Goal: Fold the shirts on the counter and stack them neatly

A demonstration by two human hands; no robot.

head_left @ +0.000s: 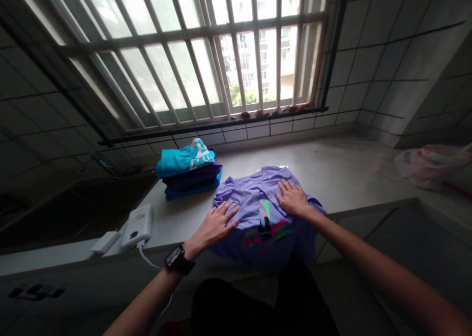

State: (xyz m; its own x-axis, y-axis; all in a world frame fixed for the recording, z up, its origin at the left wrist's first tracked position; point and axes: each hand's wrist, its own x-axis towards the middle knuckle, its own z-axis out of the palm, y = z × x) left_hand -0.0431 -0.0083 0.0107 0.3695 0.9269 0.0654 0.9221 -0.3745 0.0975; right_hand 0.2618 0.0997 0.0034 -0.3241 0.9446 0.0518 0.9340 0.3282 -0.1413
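Note:
A lilac T-shirt [250,198] with a green and pink print lies spread on the stone counter [332,178], its edge hanging over the front. My left hand [216,223] presses flat on the shirt's left side, fingers spread, with a black smartwatch [179,259] on the wrist. My right hand [292,198] rests flat on its right side, also holding nothing. Left of the shirt, not touching either hand, sits a stack of folded clothes [188,171], turquoise on top, with purple and blue layers below.
A white power bank [138,226] with a cable [149,259] and a white adapter [105,242] lie at the counter's front left. A dark sink [73,213] sits further left. A plastic bag [431,166] lies at right, below a barred window [184,55].

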